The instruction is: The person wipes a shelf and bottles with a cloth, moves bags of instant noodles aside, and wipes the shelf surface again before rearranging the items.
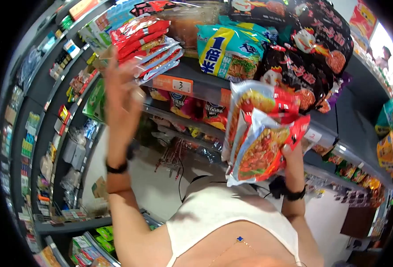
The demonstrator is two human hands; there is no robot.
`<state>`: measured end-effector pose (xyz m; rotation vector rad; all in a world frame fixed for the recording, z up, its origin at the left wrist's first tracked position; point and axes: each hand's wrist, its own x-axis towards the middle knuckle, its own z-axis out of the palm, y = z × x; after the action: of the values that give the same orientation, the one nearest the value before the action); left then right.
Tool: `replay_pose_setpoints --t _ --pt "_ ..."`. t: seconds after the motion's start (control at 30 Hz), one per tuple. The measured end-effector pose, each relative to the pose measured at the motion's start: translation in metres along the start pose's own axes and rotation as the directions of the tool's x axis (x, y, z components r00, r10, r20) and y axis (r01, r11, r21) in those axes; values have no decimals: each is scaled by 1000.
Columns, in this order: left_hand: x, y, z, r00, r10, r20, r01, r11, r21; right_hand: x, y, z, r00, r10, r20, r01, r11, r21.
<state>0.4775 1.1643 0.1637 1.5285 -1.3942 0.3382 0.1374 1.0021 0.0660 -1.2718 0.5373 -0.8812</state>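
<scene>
My right hand [293, 155] grips several packs of instant noodles [264, 144], red and silver with a picture of noodles on the front, held up before the shelf. Slightly smeared by motion, my left hand [124, 95] is raised with its fingers stretched out and nothing in them. It is beside a stack of red and white noodle packs [147, 44] on the top shelf, overlapping the stack's left edge in this view. Right of that stack stands a teal noodle multipack [230, 51] with a yellow stripe.
Black noodle multipacks [294, 71] fill the shelf's right end. An orange price label [173, 84] with a 3 runs along the shelf edge, above a lower row of snack bags [183, 106]. Another stocked rack [58, 89] stands at the left. A person [384, 55] appears far off at the right.
</scene>
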Motion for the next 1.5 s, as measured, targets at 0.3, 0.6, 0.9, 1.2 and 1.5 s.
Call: replay_pose_setpoints --t 0.3,0.6,0.9,1.2,1.5 --pt "-60 46 73 862 -83 501 358 799 -484 45 -32 79 951 -237 197 250 967 -43" --pt "-26 49 44 918 -350 188 371 588 -719 77 -84 116 748 -477 462 597 788 -153" --pt "57 5 -40 830 -487 -271 232 744 -626 203 -158 267 689 -475 547 717 557 -419" --pt "128 -93 -104 655 -727 204 586 318 -745 256 -142 309 679 -235 695 668 590 -454" --pt "171 -100 -100 574 -760 304 814 570 -110 287 -125 293 633 -370 680 773 250 -584"
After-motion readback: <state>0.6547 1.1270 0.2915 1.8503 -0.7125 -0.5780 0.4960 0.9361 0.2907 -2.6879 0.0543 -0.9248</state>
